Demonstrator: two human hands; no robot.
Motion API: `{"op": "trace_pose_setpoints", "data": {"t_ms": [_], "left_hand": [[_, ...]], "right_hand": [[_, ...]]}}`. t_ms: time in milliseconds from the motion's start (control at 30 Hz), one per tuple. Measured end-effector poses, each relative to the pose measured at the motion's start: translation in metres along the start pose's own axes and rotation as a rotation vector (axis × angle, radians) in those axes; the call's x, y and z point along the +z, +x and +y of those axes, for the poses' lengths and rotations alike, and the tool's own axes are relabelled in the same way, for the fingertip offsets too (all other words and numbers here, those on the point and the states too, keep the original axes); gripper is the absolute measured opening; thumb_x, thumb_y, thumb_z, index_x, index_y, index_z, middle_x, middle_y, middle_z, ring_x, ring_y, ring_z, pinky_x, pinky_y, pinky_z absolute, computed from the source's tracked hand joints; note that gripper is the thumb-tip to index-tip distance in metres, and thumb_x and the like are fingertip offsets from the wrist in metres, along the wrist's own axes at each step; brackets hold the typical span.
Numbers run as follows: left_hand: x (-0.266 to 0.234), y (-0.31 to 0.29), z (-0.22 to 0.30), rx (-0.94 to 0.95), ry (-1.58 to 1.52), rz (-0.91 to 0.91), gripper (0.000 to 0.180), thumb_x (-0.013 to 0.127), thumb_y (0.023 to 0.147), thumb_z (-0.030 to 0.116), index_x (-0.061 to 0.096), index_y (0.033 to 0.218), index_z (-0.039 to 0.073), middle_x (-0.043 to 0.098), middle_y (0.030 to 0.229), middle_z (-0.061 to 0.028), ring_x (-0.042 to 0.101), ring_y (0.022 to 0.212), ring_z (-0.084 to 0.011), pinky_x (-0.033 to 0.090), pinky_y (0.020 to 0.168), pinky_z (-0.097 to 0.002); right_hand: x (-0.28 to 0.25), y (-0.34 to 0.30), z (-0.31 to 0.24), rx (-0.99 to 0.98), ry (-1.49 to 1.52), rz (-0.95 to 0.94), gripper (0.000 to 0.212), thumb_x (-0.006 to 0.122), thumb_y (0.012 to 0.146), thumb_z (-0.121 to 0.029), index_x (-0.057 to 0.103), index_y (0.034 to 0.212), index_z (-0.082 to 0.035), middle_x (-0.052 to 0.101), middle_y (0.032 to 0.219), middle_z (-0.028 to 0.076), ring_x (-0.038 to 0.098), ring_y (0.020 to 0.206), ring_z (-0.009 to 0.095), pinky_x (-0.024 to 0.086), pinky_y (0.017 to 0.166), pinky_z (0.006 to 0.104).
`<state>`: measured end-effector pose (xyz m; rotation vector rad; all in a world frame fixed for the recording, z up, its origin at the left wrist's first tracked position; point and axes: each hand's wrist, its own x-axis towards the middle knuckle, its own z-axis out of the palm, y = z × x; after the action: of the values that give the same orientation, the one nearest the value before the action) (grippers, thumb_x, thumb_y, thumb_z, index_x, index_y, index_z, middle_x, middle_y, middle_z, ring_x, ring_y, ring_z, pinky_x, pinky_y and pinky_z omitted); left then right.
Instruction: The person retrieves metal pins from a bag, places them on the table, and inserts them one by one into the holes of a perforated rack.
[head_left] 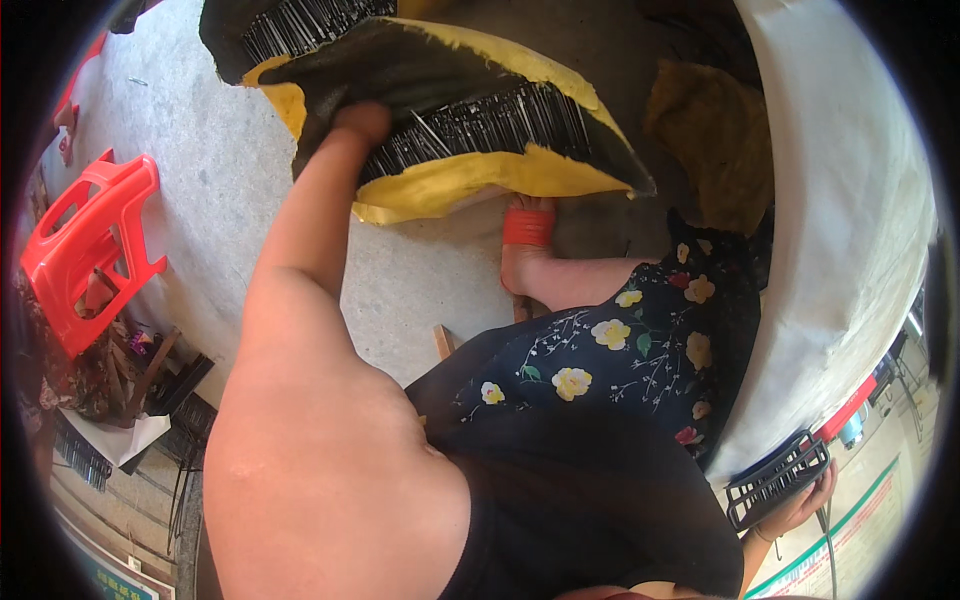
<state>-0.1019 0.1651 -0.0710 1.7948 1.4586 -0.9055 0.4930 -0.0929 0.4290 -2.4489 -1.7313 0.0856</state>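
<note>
My left arm stretches down into a yellow sack (430,190) with a dark inner side. Inside it lie several rows of thin, dark, shiny rods (480,125), packed side by side. At the sack's left end is my left hand (362,122), beside the rods; its fingers are lost in the shadow and I cannot see whether it holds any. Off to the lower right, my right hand (808,503) grips a black slotted plastic tray (778,480) from beneath, and thin dark pieces show through its bars.
Beyond this sack stands a second one (310,25) with similar rods. A red plastic stool (95,240) is at the left, near wood scraps and racks. A large white sheet-like surface (850,220) curves along the right. My foot in a red sandal (527,228) is beside the sack.
</note>
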Motion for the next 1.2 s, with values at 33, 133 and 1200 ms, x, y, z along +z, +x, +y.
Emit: {"op": "trace_pose_setpoints", "data": {"t_ms": [33,133,1200], "left_hand": [[-0.002,0.001,-0.005,0.002,0.001,0.001,0.033,0.043,0.088,0.012,0.070,0.106,0.005,0.063,0.119,-0.0194,0.062,0.111,-0.0339,0.049,0.094,-0.0441],[-0.005,0.000,-0.012,-0.039,-0.005,0.026,0.033,0.043,0.089,0.012,0.071,0.104,0.005,0.063,0.120,-0.0195,0.062,0.110,-0.0340,0.049,0.094,-0.0441],[0.027,0.048,0.011,0.022,-0.341,0.177,0.027,0.054,0.083,0.016,0.072,0.097,0.002,0.066,0.108,-0.0226,0.065,0.100,-0.0369,0.050,0.090,-0.0440]], "right_hand": [[-0.001,-0.002,0.003,0.001,-0.001,0.002,0.044,0.040,0.103,-0.028,0.043,0.132,0.006,0.040,0.140,0.018,0.048,0.120,0.027,0.036,0.106,0.0395],[-0.001,-0.007,0.013,0.139,0.178,-0.001,0.043,0.040,0.103,-0.026,0.044,0.131,0.006,0.046,0.134,0.018,0.048,0.120,0.027,0.034,0.107,0.0397],[0.005,-0.002,0.005,0.068,-0.082,0.163,0.048,0.045,0.102,-0.027,0.035,0.138,0.004,0.030,0.147,0.016,0.047,0.112,0.024,0.041,0.099,0.0354]]}}
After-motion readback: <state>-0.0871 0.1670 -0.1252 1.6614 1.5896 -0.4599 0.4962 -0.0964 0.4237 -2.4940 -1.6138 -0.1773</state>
